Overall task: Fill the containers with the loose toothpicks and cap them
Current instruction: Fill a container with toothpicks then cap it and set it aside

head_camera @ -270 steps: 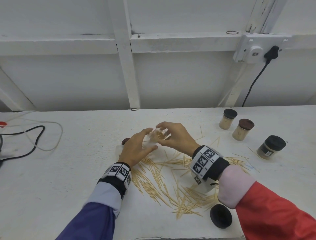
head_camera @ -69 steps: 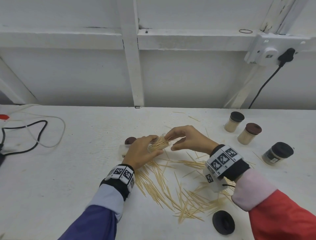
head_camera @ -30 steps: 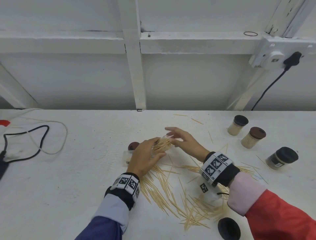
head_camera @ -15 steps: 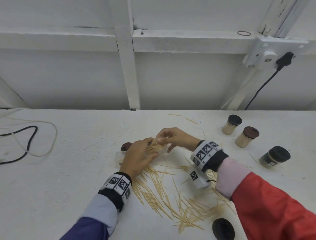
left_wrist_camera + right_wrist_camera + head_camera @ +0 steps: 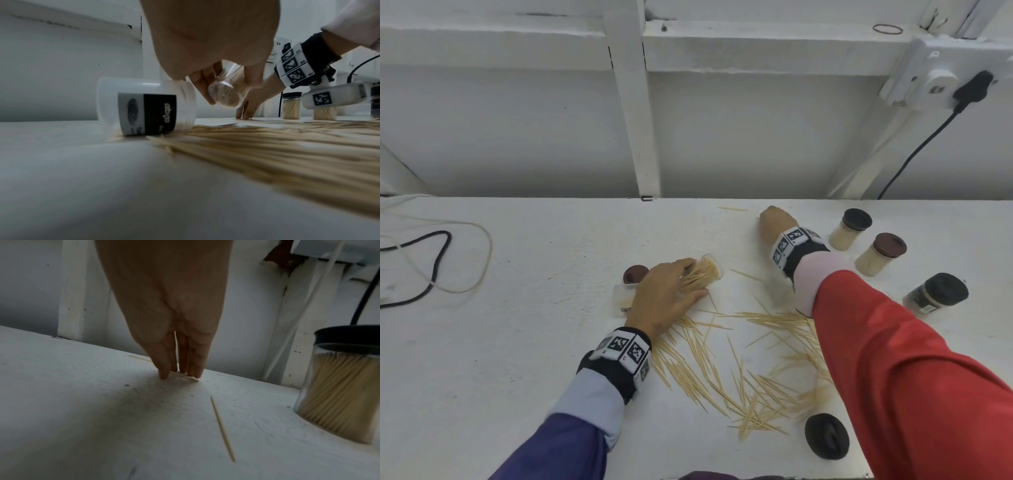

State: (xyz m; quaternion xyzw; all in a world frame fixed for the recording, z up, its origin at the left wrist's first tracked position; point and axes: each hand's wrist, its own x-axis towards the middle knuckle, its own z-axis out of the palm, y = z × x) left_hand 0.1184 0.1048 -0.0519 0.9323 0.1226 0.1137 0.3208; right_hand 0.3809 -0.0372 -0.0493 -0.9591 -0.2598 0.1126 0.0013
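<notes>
My left hand grips a clear container part-filled with toothpicks, tilted with its mouth pointing away and to the right. The left wrist view shows its round base between my fingers. My right hand is stretched to the far side of the table. There its straight fingers press down on a single toothpick. Another stray toothpick lies nearer. A wide scatter of loose toothpicks lies in front of me. A black lid sits at the near right.
An empty white container lies on its side beside my left hand, with a brown lid behind it. Three capped, filled containers stand at the right. Cables lie at the far left.
My right hand has left the container's mouth and reached out to the far right, onto a stray toothpick. My left hand still holds the tilted container.
</notes>
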